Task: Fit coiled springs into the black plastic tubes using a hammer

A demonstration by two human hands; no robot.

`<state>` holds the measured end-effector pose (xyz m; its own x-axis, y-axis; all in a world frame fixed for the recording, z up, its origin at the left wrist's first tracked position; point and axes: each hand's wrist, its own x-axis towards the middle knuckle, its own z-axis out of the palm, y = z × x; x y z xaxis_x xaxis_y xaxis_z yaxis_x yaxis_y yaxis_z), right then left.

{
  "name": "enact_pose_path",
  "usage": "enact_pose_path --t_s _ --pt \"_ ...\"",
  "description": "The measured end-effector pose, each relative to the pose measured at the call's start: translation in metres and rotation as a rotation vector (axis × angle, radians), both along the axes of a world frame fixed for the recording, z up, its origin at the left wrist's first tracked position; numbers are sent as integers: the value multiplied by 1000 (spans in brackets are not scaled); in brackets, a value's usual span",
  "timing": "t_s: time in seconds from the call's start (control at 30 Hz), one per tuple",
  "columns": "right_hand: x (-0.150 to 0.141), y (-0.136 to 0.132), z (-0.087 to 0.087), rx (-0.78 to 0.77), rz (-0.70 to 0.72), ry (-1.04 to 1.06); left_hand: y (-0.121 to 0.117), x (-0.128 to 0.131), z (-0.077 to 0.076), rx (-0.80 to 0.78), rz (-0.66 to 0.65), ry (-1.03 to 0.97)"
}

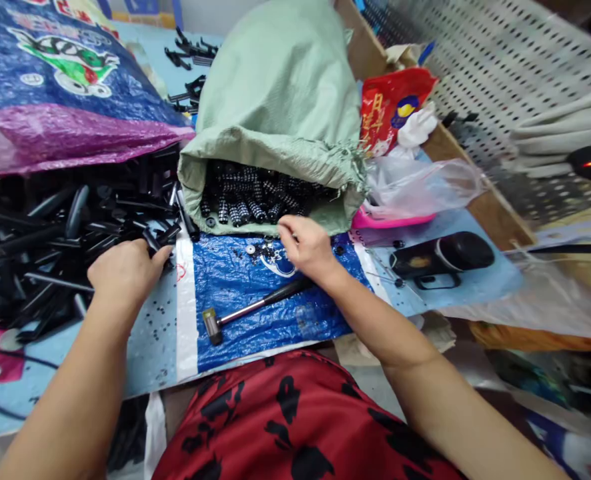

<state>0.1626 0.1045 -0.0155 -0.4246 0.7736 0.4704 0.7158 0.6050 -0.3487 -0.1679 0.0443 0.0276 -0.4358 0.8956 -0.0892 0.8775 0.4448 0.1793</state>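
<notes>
My left hand point(125, 270) is closed at the right side of a heap of black plastic parts point(50, 233). A black plastic part point(150, 241) shows between its fingers and thumb. My right hand point(308, 248) is closed in front of the mouth of a pale green woven sack point(275, 87); its fingertips face the sack, and what they pinch is hidden. Ridged black pieces point(250, 200) with light bands lie inside the sack. A hammer point(255, 308) rests on the blue plastic sheet point(275, 340), its black handle end near my right wrist.
A blue and purple bag point(85, 80) lies behind the heap at left. To the right are a black flask point(443, 259), a clear plastic bag point(420, 187) and a red packet point(395, 107). Small dark bits point(160, 320) are scattered over the tabletop. A wooden board point(495, 207) edges the right side.
</notes>
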Motion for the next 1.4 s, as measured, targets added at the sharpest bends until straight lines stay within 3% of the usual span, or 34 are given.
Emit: enact_pose_path --t_s 0.07,0.13,0.3,0.4,0.5,0.57,0.63,0.77,0.87,0.93,1.0,1.2,1.3,1.4 --pt "9 30 4 25 -197 -84 9 -4 -3 -82 36 -13" --pt "11 54 3 -8 -282 -206 10 -8 -7 -42 45 -63" --pt "6 83 -11 -103 -273 -279 -6 -12 -23 305 212 -557" --pt "11 81 -12 -119 -203 -199 -15 -12 -32 568 238 -799" --pt "20 63 -5 -115 -26 -86 -22 -5 -31 735 255 -937" --pt "25 42 0 -97 65 57 -27 5 -25 762 264 -1080" --pt "26 19 3 -147 54 273 -35 20 -17 706 282 -1202" --pt "13 -21 0 -583 -95 844 -49 52 -13 598 305 -1378" --pt "-7 -37 2 -1007 -76 1208 -54 74 -17 523 262 -1497" --pt "-19 -44 7 -1239 -23 1352 -56 86 -20 446 235 -1542" --pt "-28 -51 12 -1354 20 1404 -59 96 -21 395 206 -1566" --pt "-43 -68 16 -1295 80 1391 -68 123 -20 372 92 -1449" --pt "-54 -72 15 -1126 41 1380 -65 138 -21 439 13 -1294" --pt "-62 -75 12 -941 36 1217 -62 150 -25 452 -117 -1145"
